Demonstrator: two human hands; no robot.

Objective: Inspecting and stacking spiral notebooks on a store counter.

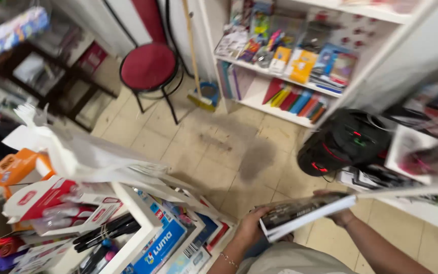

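Observation:
Low in the frame I hold a thin book or magazine (305, 214) flat, with a dark cover and white page edges. My left hand (249, 227) grips its near left corner; a thin bracelet sits on that wrist. My right hand (339, 215) is under and behind its right end, mostly hidden by the book. The book hovers over the tiled floor (219, 152), between a white display stand at my left and a white shelf at my right.
A round red stool (149, 67) with black legs stands ahead. Beside it a broom (198, 76) leans on a white shelf unit (285, 61) full of colourful books. A black bag (343, 142) sits on the floor at right. Boxes and pens (102, 231) fill the left stand.

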